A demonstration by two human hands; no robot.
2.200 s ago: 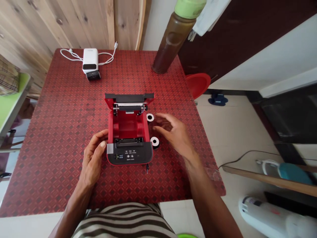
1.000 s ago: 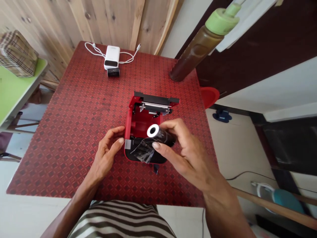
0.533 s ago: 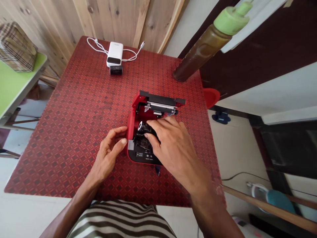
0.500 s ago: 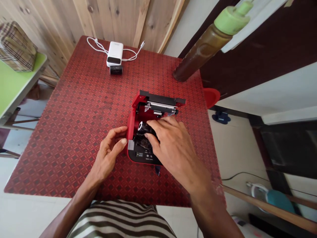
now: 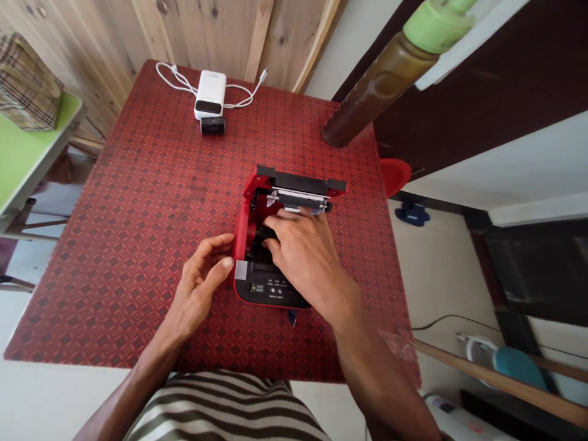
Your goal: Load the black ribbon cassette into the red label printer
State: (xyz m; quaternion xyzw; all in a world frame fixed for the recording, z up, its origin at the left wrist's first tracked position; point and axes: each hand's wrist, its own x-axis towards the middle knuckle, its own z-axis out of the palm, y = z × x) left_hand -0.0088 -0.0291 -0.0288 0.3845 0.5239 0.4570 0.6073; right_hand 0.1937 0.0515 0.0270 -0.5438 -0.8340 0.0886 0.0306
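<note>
A red-and-black portable printer [image 5: 278, 291] sits on the table with its lid [image 5: 301, 182] raised on the far side. My right hand [image 5: 303, 254] reaches down into its paper compartment, fingers closed around a small black paper roll [image 5: 265, 234]. Most of that roll is hidden under the hand. My left hand [image 5: 204, 275] rests against the printer's left side, thumb and fingers apart and curved, gripping nothing. Another black roll [image 5: 212, 126] lies farther back on the table.
A white power bank [image 5: 211, 92] with a white cable [image 5: 243, 101] lies at the back of the red patterned table [image 5: 151, 202]. A brown bottle with a green cap [image 5: 381, 86] stands at the back right. A green-topped table [image 5: 27, 159] is to the left.
My right hand has lowered the roll deeper into the printer's compartment, uncovering more of the front panel. My left hand stays at the printer's side. The view has shifted slightly.
</note>
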